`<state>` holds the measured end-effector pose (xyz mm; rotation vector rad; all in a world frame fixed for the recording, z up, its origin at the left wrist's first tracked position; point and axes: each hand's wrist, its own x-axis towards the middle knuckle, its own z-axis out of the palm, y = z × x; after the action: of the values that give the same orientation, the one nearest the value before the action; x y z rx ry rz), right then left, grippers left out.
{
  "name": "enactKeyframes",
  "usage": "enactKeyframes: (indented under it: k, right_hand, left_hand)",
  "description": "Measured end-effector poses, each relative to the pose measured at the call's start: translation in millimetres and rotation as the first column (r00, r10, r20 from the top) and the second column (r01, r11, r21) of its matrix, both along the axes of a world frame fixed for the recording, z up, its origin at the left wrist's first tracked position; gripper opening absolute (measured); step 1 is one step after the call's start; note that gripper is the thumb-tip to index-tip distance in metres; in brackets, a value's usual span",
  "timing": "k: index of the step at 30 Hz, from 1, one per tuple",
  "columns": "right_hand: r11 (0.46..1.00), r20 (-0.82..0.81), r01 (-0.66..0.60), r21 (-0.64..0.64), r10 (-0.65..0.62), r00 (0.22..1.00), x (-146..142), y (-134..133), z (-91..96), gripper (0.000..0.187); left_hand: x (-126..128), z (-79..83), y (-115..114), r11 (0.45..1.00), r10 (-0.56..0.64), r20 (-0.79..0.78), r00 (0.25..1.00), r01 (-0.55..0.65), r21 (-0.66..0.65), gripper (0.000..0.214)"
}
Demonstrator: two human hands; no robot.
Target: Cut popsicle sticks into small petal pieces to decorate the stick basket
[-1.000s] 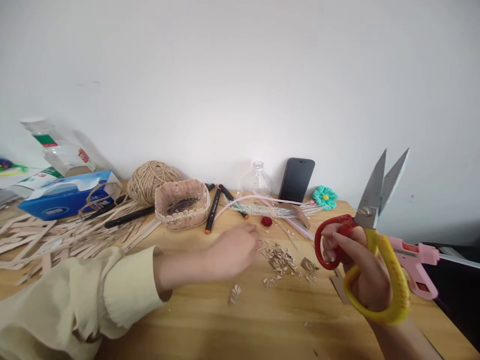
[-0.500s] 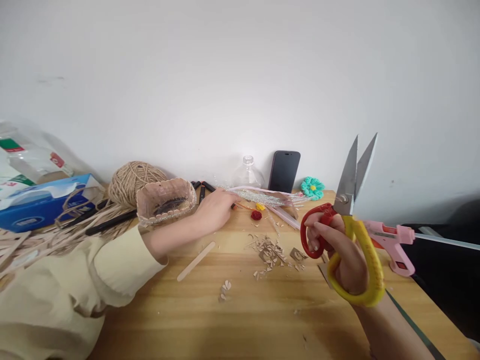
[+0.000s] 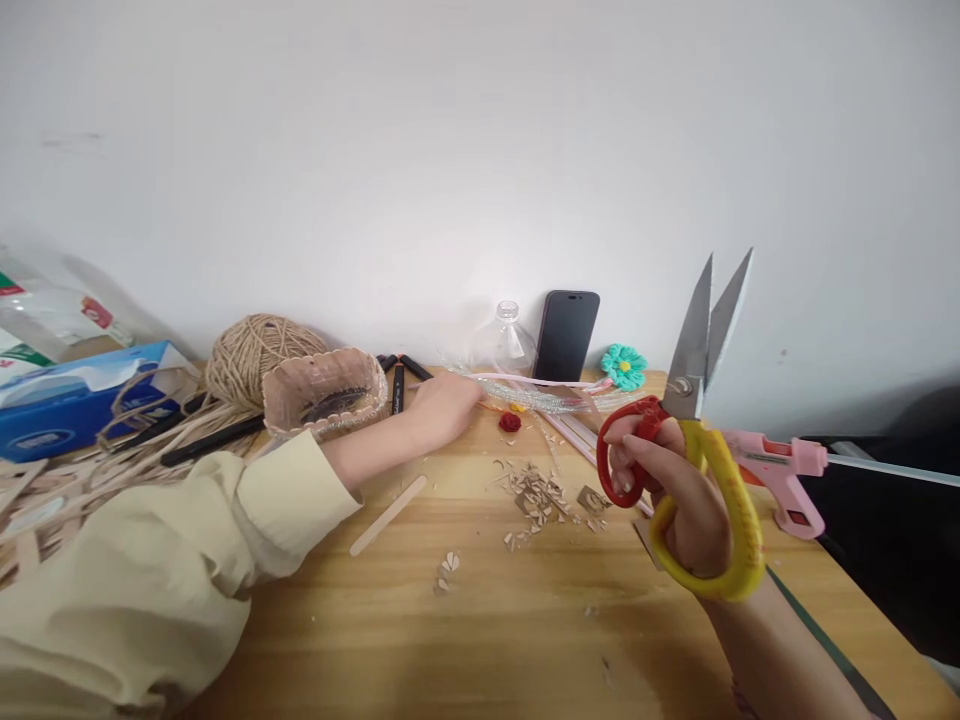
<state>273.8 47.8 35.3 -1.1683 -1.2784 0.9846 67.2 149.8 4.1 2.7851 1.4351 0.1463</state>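
Observation:
My right hand (image 3: 675, 490) grips large scissors (image 3: 697, 400) by their red and yellow handles, blades up and slightly apart, above the table's right side. My left hand (image 3: 442, 405) reaches across the wooden table (image 3: 487, 640) to the glittery sticks (image 3: 540, 395) near the markers; its fingers curl down on the table, and what they touch is hidden. A flat wooden stick (image 3: 388, 515) lies by my left forearm. A small basket of wooden sticks (image 3: 324, 392) stands just left of that hand.
Wood chips (image 3: 544, 495) lie mid-table, with a red bead (image 3: 510, 422) behind. A twine ball (image 3: 251, 350), tissue box (image 3: 67, 400), loose sticks (image 3: 112, 455), clear bottle (image 3: 506, 340), phone (image 3: 566, 335), teal flower (image 3: 624, 366) and pink glue gun (image 3: 780, 465) line the back and sides.
My left hand moved from the wood chips back to the glittery sticks, leaving a flat wooden stick on the table. The scissors hand shifted slightly left.

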Motion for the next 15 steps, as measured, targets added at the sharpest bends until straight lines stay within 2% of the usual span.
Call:
enactKeyframes:
  k: [3, 6, 10, 15]
  right_hand:
    - [1.0, 0.016, 0.005, 0.006, -0.005, 1.0, -1, 0, 1.0, 0.022]
    - [1.0, -0.004, 0.02, 0.001, -0.02, 1.0, -2, 0, 2.3, 0.026]
    - [1.0, -0.036, 0.029, -0.009, -0.029, 0.999, -4, -1, 3.1, 0.024]
    - [1.0, -0.03, 0.014, -0.006, -0.014, 0.999, -4, 0, 2.4, 0.021]
  left_hand:
    - [6, 2.7, 1, 0.999, 0.034, -0.116, 0.993, -0.036, -0.022, 0.032]
    - [11, 7.1, 1, 0.999, -0.002, -0.211, 0.977, -0.008, -0.044, 0.032]
    - [13, 10.4, 0, 0.997, -0.071, -0.285, 0.956, 0.061, -0.042, 0.03]
    - [7, 6.5, 2, 0.999, -0.04, -0.361, 0.932, 0.046, 0.007, 0.031]
